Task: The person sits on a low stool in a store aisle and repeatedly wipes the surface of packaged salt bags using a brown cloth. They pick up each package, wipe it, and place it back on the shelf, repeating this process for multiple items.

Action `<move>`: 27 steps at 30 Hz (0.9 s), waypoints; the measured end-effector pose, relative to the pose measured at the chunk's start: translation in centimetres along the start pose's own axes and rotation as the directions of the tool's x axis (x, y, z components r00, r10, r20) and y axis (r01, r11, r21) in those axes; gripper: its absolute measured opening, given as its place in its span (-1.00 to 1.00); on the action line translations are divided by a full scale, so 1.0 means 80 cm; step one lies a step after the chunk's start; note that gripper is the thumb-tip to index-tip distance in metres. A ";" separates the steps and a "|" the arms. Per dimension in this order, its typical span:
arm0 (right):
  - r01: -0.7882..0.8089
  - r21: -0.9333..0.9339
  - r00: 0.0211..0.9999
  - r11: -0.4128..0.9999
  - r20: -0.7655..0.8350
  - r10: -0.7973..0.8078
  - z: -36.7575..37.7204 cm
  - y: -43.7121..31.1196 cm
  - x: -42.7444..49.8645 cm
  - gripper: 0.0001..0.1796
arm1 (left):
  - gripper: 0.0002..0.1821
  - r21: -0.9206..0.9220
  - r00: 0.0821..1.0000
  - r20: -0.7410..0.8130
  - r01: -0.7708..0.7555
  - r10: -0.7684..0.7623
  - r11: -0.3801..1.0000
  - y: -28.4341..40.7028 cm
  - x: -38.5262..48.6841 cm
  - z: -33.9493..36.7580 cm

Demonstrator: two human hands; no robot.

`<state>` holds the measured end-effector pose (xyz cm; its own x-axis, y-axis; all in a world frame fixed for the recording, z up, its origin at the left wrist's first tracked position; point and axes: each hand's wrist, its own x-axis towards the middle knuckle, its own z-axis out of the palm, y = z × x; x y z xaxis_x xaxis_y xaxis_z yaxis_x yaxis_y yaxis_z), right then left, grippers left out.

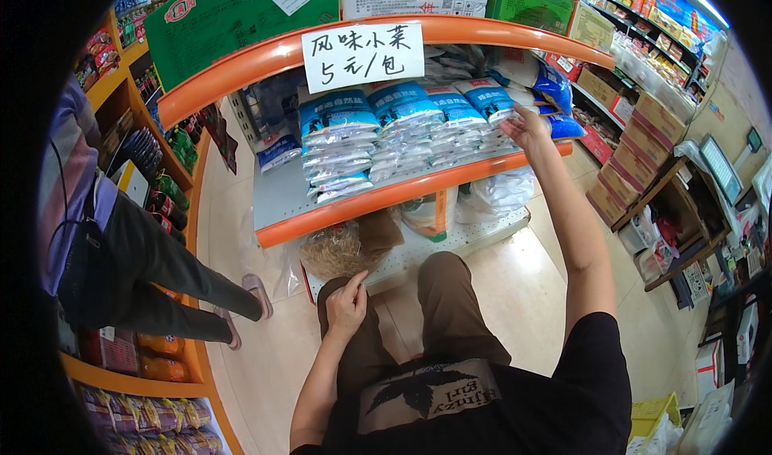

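Observation:
My right hand [527, 130] reaches to the right end of the shelf, its fingertips at the edge of the top blue-and-white salt packet [485, 96] on the rightmost front stack. Whether the fingers grip that packet is not clear. Beside it, more stacks of salt packets [338, 114] stand in a row on the grey metal shelf [274, 193]. My left hand [345, 307] rests over my left knee, index finger extended, with nothing seen in it. Near it, a clear bag of dried brown strands [329, 253] lies on the lower shelf.
Orange rails [416, 193] edge the shelf, and a handwritten price card [363, 57] hangs above. Blue bags [552, 87] lie behind my right hand. A person [139, 256] stands at left beside drink shelves. Stacked cartons [639, 153] and a wooden desk [687, 220] are at right.

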<state>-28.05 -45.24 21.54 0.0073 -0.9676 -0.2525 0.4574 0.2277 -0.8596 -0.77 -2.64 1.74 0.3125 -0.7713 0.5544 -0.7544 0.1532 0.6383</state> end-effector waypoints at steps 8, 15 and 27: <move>0.207 -0.076 0.977 0.975 -0.043 -0.210 0.026 -0.004 -0.009 -0.70 | -0.73 -0.009 1.000 0.002 0.008 -0.008 1.000 0.008 0.004 -0.002; 0.068 -0.109 0.994 0.992 0.093 -0.058 0.066 -0.011 -0.019 -0.69 | -0.82 -0.015 0.998 -0.037 -0.057 0.057 0.998 -0.005 0.000 0.004; 0.125 0.356 0.895 0.926 0.362 -0.260 -0.071 0.032 -0.093 -0.65 | -0.80 0.015 0.995 0.070 0.072 -0.072 0.997 0.014 0.007 -0.002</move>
<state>-31.96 -36.82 18.73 0.2097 -0.9649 0.1583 0.7414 0.0514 -0.6691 -1.36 -2.84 2.86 0.3254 -0.8215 0.4682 -0.7387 0.0883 0.6682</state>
